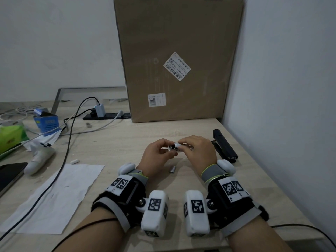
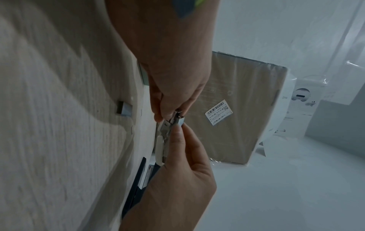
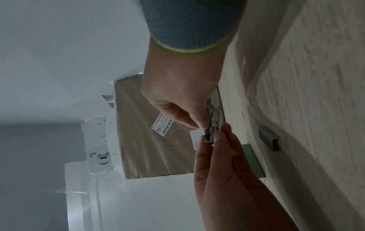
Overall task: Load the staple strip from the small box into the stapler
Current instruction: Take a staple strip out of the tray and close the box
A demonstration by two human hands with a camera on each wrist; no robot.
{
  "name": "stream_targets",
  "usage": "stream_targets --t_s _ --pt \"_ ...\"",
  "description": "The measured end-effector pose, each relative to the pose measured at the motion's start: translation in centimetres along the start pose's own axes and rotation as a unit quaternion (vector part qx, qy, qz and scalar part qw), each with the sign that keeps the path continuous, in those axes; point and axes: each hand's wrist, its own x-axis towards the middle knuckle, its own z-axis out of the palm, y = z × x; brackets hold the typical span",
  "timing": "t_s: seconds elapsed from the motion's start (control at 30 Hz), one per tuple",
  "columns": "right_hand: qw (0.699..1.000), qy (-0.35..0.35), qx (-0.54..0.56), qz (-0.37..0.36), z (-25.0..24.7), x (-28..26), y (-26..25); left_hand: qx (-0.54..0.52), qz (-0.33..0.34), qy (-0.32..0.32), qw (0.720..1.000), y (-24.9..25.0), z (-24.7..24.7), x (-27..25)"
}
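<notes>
Both hands hold the small staple box (image 1: 174, 147) just above the middle of the table. My left hand (image 1: 168, 149) pinches its left end, and my right hand (image 1: 181, 144) pinches its right end, where a white flap shows. In the left wrist view the small box (image 2: 178, 120) sits between the left hand (image 2: 177, 129) and the right hand (image 2: 168, 114). The right wrist view shows the box (image 3: 210, 129) pinched the same way. A short grey staple strip (image 1: 173, 169) lies loose on the table in front of the hands. The black stapler (image 1: 224, 144) lies hinged open to the right of my right hand.
A tall cardboard box (image 1: 178, 60) stands against the back wall. A power strip (image 1: 107, 116) feeds cables across the left side. On the left are a white sheet of paper (image 1: 54, 197), a white controller (image 1: 39, 157) and a blue carton (image 1: 46, 121). The wall is close on the right.
</notes>
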Motion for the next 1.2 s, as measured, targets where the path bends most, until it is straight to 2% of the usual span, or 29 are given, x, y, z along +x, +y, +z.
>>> stream_targets --t_s 0.7,0.93,1.0,1.07,1.13,1.2 --pt "0.999 -0.004 0.04 0.018 0.28 -0.11 0.2 -0.039 -0.021 0.002 0.999 0.6 -0.01 -0.23" --pt "0.995 -0.065 -0.079 0.017 0.0 -0.41 -0.25 -0.128 -0.051 0.044 0.99 0.59 0.08 -0.11" --pt "0.995 -0.052 -0.073 0.048 -0.02 -0.27 -0.37 -0.138 -0.055 0.052 0.988 0.65 0.08 -0.08" --pt "0.992 0.004 -0.02 0.125 -0.2 0.02 -0.33 -0.152 -0.058 0.06 0.985 0.75 0.12 -0.11" --pt "0.97 0.043 0.07 0.228 -0.34 0.16 -0.04 -0.161 -0.059 0.064 0.983 0.82 0.16 -0.12" --pt "0.94 0.046 0.158 0.3 -0.32 0.09 -0.02 -0.164 -0.06 0.066 0.982 0.82 0.18 -0.13"
